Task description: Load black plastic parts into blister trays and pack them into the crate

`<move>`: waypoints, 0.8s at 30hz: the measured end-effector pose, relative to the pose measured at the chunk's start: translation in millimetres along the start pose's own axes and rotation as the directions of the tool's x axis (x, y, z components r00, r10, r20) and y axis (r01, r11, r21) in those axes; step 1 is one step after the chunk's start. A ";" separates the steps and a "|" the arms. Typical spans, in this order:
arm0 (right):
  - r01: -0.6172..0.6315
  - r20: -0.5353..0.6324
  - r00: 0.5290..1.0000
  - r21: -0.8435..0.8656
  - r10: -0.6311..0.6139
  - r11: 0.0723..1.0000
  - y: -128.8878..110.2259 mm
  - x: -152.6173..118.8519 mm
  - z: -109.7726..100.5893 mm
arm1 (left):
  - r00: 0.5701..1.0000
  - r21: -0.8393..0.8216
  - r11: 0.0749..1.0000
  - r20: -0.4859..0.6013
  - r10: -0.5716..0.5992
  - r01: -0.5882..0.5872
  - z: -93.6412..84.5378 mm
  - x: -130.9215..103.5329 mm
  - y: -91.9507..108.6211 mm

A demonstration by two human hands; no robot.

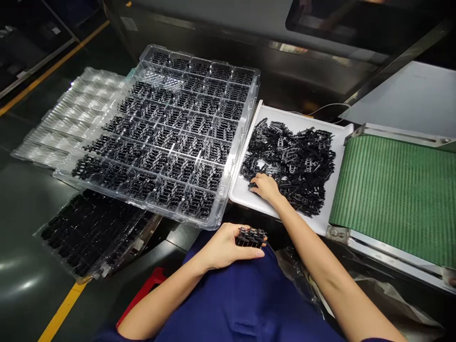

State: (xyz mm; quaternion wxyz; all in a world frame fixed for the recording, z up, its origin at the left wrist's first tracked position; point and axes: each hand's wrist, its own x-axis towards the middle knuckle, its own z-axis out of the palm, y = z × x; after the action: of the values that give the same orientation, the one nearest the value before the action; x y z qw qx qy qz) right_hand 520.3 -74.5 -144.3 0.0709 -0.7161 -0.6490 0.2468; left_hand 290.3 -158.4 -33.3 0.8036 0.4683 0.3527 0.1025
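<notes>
My left hand (231, 244) is wrapped round a small stack of black plastic parts (251, 237) in front of my body. Over the near left corner of a white tray (249, 202), my right hand (265, 187) reaches down with bent fingers at the edge of a heap of loose black plastic parts (295, 161). Its fingertips seem to be on a part there, though they are partly hidden. To the left lies a clear compartment tray (224, 175), most of its cells filled with rows of the same black parts. Two cells near its far left show bare bottoms.
A green conveyor belt (395, 194) adjoins the white tray on the right. Clear trays (67, 118) lie at far left. Lower down sits a stack of filled trays (89, 232). A metal machine wall (249, 61) bounds the back. Something red (146, 287) is beside my left forearm.
</notes>
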 end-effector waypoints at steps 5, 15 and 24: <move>0.071 -0.117 0.991 0.117 -0.057 0.991 3.2 2.2 -6.6 | 0.995 -0.313 0.950 -0.096 -0.039 0.007 4.9 -4.1 8.5; 0.194 -0.612 0.755 0.551 0.235 0.812 -13.0 -80.1 -45.5 | 0.991 -0.768 0.640 -0.096 -0.091 -0.016 29.7 18.7 19.6; 0.308 -0.855 0.518 0.199 0.011 0.930 -31.6 -126.5 -64.9 | 0.988 -0.782 0.623 -0.070 -0.134 0.029 42.6 37.6 29.6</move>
State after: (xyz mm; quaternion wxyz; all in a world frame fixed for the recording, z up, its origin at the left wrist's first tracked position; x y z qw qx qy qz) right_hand 516.4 -177.6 -41.5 0.5140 -0.6638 -0.5422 -0.0339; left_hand 350.8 -152.8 -13.2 0.9077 0.0515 0.3428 0.2364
